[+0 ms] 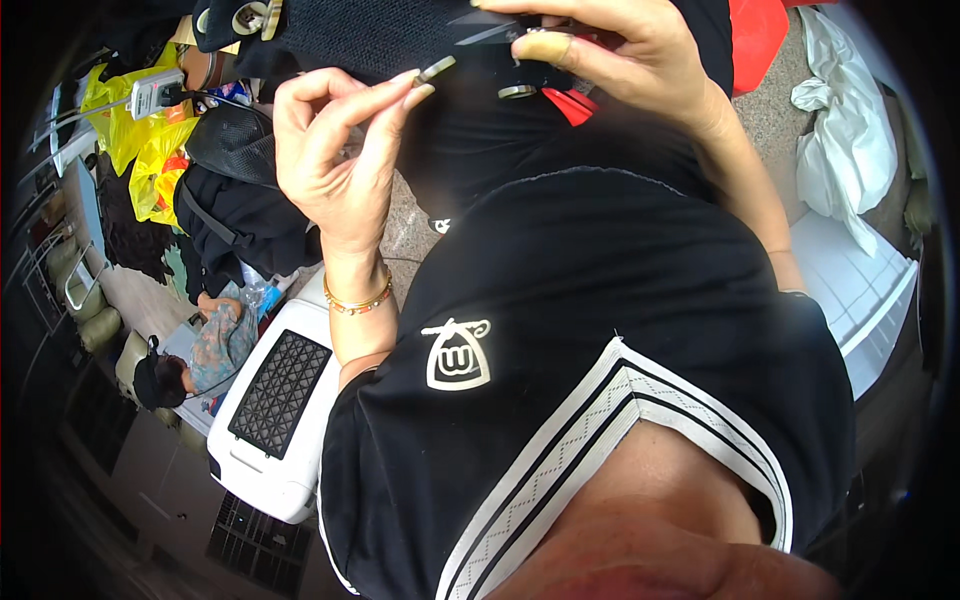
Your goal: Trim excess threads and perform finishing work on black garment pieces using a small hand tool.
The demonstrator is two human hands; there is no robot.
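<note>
My left hand (345, 150) pinches a small round flat button (437, 69), seen nearly edge-on, between thumb and fingertips. To its right, my right hand (640, 65) is closed around small scissors (490, 34), whose blades point left; the handle is mostly hidden by the fingers. A black knitted garment (360, 40) lies across my lap, under and beyond both hands. Below the right thumb is a second pale button (517, 92), beside a red pointed piece (572, 106). More buttons (250, 18) show on dark cloth at the upper left. Any thread is too fine to make out.
At left, yellow plastic bags (150, 140), a white power socket (157, 95) with its cable, and a heap of black cloth (240, 190). A white appliance with a black grille (282, 393) stands near another person (220, 340). White sacking (845, 130) lies at right.
</note>
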